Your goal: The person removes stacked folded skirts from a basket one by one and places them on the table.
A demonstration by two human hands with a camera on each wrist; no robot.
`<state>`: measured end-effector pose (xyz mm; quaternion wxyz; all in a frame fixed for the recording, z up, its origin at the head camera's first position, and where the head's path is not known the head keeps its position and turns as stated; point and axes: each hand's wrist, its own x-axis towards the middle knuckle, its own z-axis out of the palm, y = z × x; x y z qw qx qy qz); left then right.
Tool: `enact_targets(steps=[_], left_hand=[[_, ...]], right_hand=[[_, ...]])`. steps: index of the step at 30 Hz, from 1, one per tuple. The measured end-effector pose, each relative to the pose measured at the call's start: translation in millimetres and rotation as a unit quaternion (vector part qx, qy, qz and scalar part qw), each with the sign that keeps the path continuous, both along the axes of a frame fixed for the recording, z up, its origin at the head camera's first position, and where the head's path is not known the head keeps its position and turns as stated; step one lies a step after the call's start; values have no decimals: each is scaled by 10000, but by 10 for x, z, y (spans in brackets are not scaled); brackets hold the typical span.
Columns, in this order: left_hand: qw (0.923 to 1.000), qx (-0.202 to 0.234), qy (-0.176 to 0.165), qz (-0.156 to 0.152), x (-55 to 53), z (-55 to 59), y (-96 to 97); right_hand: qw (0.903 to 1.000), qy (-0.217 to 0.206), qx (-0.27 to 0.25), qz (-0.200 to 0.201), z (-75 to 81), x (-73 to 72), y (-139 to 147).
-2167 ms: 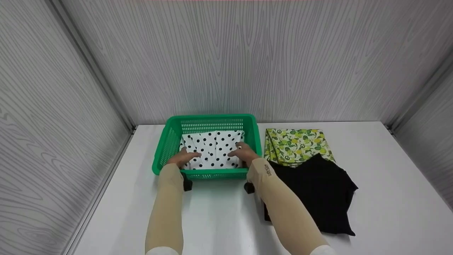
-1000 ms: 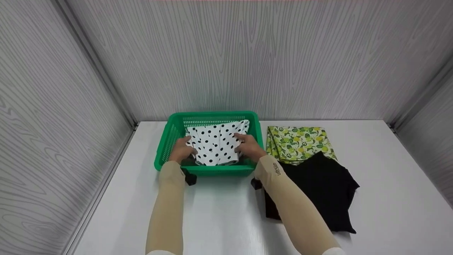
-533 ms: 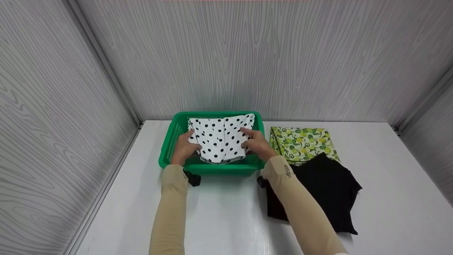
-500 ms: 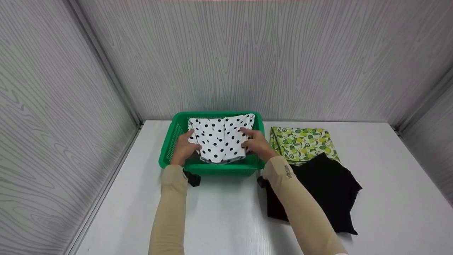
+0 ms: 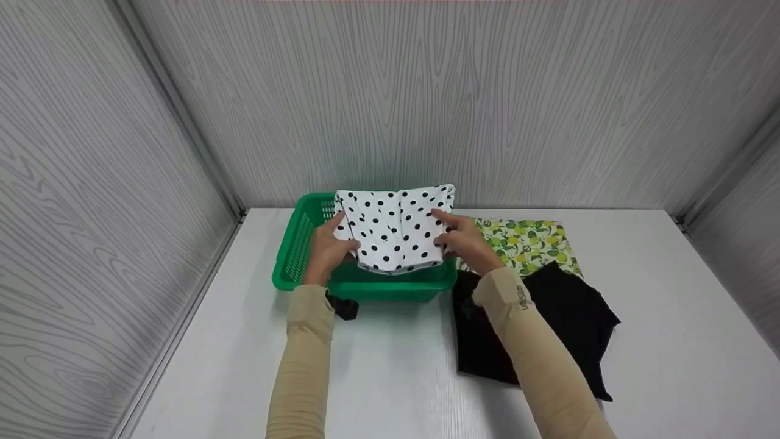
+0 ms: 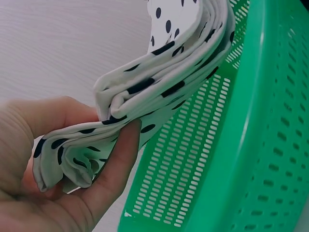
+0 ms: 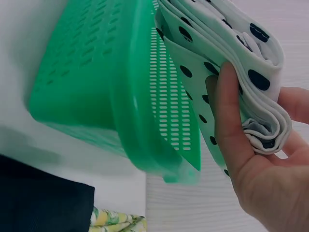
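Note:
A folded white cloth with black polka dots (image 5: 390,228) is held up over the green plastic basket (image 5: 368,289) in the head view. My left hand (image 5: 329,247) pinches its left side, thumb on the near face. On the opposite side my right hand (image 5: 468,241) grips the other edge the same way. In the left wrist view the stacked layers of the polka-dot cloth (image 6: 164,72) curve between thumb and fingers. The right wrist view shows the thick fold of the cloth (image 7: 260,82) in my right hand (image 7: 260,169), beside the basket's rim.
A folded cloth with a lemon print (image 5: 530,241) lies right of the basket. A black cloth (image 5: 573,329) overlaps its front edge, under my right forearm. White tabletop (image 5: 390,366) extends in front, and a grey wood-grain wall (image 5: 390,103) stands close behind the basket.
Both hands have lifted the polka-dot cloth from the basket's floor to above its rim and shifted it a little to the right. The basket and the other cloths stay put.

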<state>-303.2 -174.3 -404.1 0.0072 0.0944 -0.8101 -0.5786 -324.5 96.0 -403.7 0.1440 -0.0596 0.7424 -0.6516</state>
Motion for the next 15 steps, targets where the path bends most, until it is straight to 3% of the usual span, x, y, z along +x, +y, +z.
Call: enact_targets(steps=[15], left_hand=[[9985, 391, 392, 34, 127, 43, 280]], right_hand=[[9999, 79, 4, 80, 123, 85, 325]])
